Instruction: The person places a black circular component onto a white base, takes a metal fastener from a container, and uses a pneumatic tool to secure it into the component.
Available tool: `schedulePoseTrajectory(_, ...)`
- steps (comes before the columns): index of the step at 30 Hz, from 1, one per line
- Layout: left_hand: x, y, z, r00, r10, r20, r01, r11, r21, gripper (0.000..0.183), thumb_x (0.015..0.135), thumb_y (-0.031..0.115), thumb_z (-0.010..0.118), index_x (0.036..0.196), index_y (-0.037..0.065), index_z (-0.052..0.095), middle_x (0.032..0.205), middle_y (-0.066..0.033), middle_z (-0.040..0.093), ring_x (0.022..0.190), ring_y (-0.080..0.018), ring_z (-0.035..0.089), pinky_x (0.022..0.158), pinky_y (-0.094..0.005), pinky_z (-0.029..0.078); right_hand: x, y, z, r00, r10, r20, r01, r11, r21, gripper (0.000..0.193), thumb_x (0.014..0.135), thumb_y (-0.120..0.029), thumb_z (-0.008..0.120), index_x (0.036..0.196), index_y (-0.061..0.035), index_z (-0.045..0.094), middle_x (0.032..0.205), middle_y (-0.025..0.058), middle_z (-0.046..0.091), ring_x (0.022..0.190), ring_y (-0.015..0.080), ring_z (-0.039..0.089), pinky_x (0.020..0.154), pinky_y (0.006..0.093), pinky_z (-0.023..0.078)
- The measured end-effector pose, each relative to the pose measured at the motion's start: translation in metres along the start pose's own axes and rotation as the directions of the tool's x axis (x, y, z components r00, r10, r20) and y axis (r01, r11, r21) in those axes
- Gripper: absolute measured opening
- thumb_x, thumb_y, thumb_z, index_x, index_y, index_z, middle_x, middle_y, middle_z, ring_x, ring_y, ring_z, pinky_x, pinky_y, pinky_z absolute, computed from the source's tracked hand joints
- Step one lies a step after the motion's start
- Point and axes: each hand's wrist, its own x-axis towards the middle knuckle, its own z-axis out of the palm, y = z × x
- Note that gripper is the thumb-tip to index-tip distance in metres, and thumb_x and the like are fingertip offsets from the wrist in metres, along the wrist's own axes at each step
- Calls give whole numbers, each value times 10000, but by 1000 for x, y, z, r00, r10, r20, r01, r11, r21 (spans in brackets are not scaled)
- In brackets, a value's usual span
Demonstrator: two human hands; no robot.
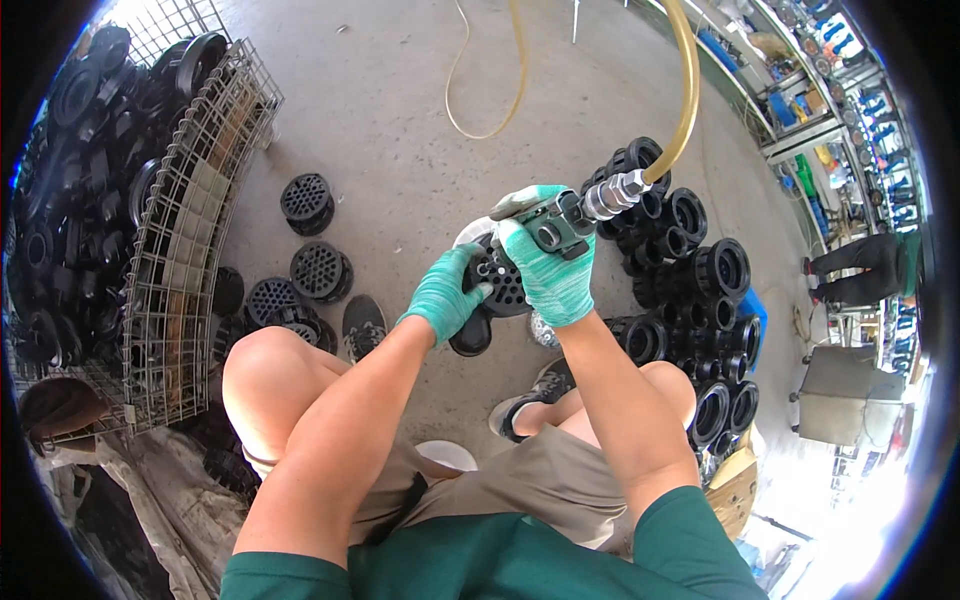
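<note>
head view: the person sits low with bare knees apart, and both forearms reach forward from the bottom edge and meet over the floor (400,130).

the left hand (445,292) wears a green glove. its arm is bent a little and goes up and to the right. the fingers curl around the left edge of a round black grid part (507,285) and grip it, thumb on top. the part is up in the air between the knees, above the concrete, not resting on anything.

the right hand (550,270) also wears a green glove. its arm runs straight up from the elbow, and the wrist bends over the top. the fingers are clenched around a grey air tool (548,222), which points down onto the black grid part. a yellow hose (688,90) joins the tool by a shiny metal fitting (612,194) and runs up and away.

more black grid discs (318,268) lie on the floor to the left, near a wire basket (190,230). a heap of black pipe fittings (700,290) sits just right of the hands.
</note>
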Motion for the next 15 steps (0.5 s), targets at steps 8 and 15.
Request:
schedulePoseTrajectory(8, 4, -5, 2, 1000, 4, -7, -4, 1000, 20, 523, 825, 31, 761, 1309, 55, 564, 1232, -198, 632, 1123, -373, 628, 968, -433, 513, -4, 18, -2, 991, 16, 131, -8, 998, -61, 251, 801, 50, 698, 1010, -68, 623, 943, 39, 694, 882, 147, 666, 826, 316, 559)
schedulePoseTrajectory(15, 2, -7, 2, 1000, 16, -2, -16, 998, 54, 492, 839, 41, 743, 1303, 48, 577, 1247, -199, 619, 1146, -371, 612, 993, -427, 499, 4, -4, -3, 993, 16, 114, -13, 1000, -25, 288, 810, 77, 668, 1063, -52, 624, 977, 68, 713, 908, 156, 691, 829, 322, 572)
